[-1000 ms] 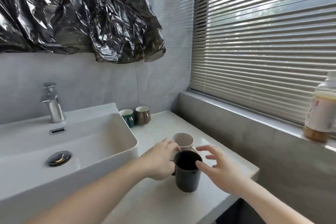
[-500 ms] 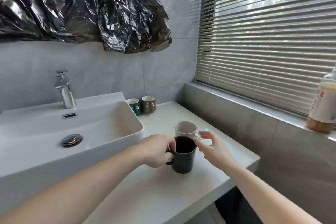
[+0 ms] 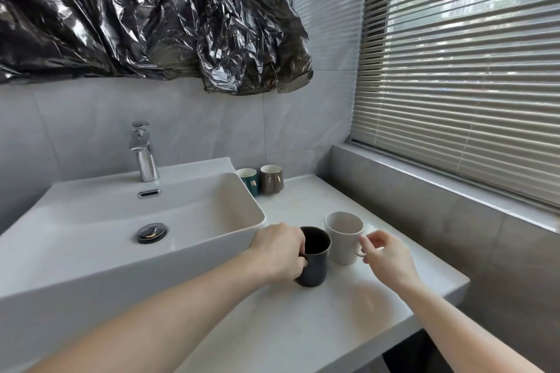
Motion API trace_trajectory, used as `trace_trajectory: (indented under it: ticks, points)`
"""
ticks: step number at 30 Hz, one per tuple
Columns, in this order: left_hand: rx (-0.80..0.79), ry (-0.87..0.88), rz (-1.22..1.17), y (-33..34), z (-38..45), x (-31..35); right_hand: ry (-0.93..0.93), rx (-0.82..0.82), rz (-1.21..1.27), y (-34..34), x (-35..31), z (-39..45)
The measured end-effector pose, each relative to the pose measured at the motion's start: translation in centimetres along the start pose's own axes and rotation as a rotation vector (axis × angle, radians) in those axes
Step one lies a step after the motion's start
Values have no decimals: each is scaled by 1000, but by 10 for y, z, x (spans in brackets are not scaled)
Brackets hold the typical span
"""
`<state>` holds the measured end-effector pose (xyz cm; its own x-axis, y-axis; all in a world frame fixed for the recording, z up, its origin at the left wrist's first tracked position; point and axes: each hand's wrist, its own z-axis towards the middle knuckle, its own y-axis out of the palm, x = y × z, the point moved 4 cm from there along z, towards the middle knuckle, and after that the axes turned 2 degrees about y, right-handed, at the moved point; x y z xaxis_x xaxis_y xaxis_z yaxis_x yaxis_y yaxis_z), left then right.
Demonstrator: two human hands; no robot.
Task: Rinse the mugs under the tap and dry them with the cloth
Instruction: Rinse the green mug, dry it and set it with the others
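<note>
Left hand [image 3: 280, 254] still grips black mug [image 3: 315, 257]; right hand [image 3: 383, 254], at 3 o'clock, has shifted to pinch white mug [image 3: 345, 239] handle. Rinsing pending.

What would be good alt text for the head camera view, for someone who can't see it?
A person's left hand grips the handle side of a black mug on a white counter, while the right hand pinches the handle of a white mug beside it. A white sink with a chrome tap sits to the left; two small cups stand behind.
</note>
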<state>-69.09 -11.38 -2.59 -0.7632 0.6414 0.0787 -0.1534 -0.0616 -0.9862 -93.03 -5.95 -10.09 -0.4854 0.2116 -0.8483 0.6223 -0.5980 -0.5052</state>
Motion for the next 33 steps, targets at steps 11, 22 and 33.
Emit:
trace_trajectory:
  ticks: [11, 22, 33]
  points:
    - [149, -221, -446, 35, 51, 3, 53, 94, 188, -3, 19, 18]
    - [169, -360, -499, 55, 129, -4, -6, 173, 345, 36, 13, 65]
    - [10, -312, -27, 38, 218, -28, 12, 180, 334, 73, 8, 134]
